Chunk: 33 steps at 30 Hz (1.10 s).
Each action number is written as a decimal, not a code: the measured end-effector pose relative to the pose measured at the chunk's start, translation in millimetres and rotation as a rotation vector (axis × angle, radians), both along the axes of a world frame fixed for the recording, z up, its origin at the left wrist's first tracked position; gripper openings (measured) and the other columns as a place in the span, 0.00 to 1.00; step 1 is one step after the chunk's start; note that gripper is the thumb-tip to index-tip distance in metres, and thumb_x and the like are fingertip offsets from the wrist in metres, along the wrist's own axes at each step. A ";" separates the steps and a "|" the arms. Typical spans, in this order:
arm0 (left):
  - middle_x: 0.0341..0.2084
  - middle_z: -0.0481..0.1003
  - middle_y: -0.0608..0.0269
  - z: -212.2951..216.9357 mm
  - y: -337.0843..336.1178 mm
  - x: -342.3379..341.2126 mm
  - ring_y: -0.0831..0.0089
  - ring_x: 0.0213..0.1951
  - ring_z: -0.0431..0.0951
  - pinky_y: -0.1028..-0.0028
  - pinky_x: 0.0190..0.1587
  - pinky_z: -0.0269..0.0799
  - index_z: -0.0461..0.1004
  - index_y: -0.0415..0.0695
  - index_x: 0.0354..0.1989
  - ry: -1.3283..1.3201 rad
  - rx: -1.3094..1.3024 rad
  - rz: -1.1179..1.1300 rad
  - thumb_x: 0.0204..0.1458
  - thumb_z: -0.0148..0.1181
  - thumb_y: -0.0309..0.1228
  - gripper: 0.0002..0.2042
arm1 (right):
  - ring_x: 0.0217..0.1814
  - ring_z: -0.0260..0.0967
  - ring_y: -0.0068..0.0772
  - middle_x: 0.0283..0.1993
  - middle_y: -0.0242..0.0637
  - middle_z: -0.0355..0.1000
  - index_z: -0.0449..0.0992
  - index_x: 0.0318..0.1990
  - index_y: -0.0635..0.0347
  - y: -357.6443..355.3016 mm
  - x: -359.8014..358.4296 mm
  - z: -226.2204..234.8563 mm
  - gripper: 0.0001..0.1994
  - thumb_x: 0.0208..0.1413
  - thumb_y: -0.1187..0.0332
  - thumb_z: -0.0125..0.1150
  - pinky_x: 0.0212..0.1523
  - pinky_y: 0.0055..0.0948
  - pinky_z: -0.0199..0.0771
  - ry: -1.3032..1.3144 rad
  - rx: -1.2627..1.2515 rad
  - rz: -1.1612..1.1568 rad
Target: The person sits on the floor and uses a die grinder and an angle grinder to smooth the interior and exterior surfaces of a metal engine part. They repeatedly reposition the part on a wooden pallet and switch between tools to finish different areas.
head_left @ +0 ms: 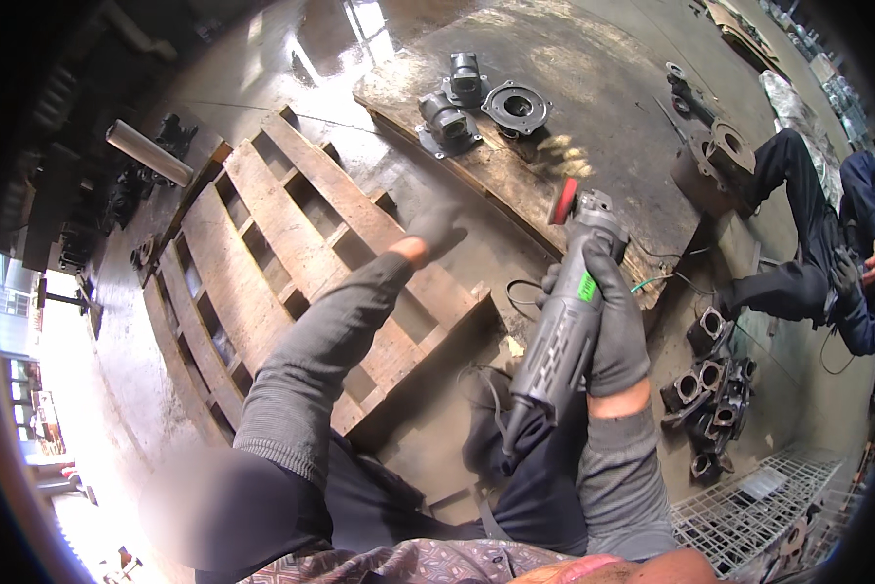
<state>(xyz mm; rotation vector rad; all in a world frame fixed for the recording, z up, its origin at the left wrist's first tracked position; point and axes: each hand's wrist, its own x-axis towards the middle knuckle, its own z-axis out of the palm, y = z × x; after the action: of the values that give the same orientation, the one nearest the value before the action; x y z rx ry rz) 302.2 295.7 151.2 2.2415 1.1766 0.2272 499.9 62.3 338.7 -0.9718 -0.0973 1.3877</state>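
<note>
An angle grinder (pixel 564 336) with a dark grey body, a green label and a red disc (pixel 562 201) is in my right hand (pixel 613 311), whose grey-gloved fingers wrap round its body. Its cord trails from the rear end by my legs. My left hand (pixel 435 230), also gloved in grey, reaches forward over the wooden pallet's edge, apart from the grinder. Motion smears its fingers. Beyond the disc, dark metal castings (pixel 447 124) stand near the edge of the low work table (pixel 613 107). A flanged round casting (pixel 517 107) lies beside them.
A slatted wooden pallet (pixel 262 204) lies at my left, with a metal tube (pixel 150 153) beyond it. Several castings (pixel 710 389) are piled on the floor at right, near a wire basket (pixel 759 506). Another person (pixel 798 224) sits at the far right. Thin cables cross near the table.
</note>
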 end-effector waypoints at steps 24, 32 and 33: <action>0.50 0.77 0.57 241.7 -314.6 -114.3 0.64 0.45 0.83 0.68 0.43 0.82 0.68 0.37 0.64 -0.803 -0.653 0.374 0.66 0.58 0.39 0.23 | 0.54 0.74 0.41 0.55 0.49 0.77 0.71 0.59 0.74 13.0 -168.9 2.3 0.38 0.51 0.49 0.77 0.59 0.36 0.73 -0.403 0.226 0.156; 0.46 0.80 0.61 235.7 -350.0 -154.6 0.69 0.38 0.83 0.73 0.38 0.80 0.70 0.39 0.63 -0.814 -0.516 0.469 0.64 0.61 0.35 0.22 | 0.55 0.74 0.38 0.54 0.50 0.77 0.72 0.58 0.73 -11.0 -227.6 12.7 0.37 0.51 0.50 0.77 0.58 0.36 0.73 -0.448 0.300 0.229; 0.45 0.80 0.61 235.5 -353.8 -157.4 0.70 0.37 0.83 0.73 0.38 0.80 0.70 0.40 0.63 -0.821 -0.487 0.473 0.64 0.61 0.35 0.22 | 0.55 0.73 0.38 0.54 0.50 0.77 0.73 0.58 0.73 -13.6 -233.7 13.8 0.37 0.51 0.51 0.77 0.58 0.35 0.73 -0.447 0.282 0.234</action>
<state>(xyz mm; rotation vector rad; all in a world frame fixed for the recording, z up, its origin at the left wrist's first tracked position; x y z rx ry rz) 144.8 -58.0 386.7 1.2128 1.0999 0.8495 266.2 48.7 352.6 -1.0381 -0.7419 1.3003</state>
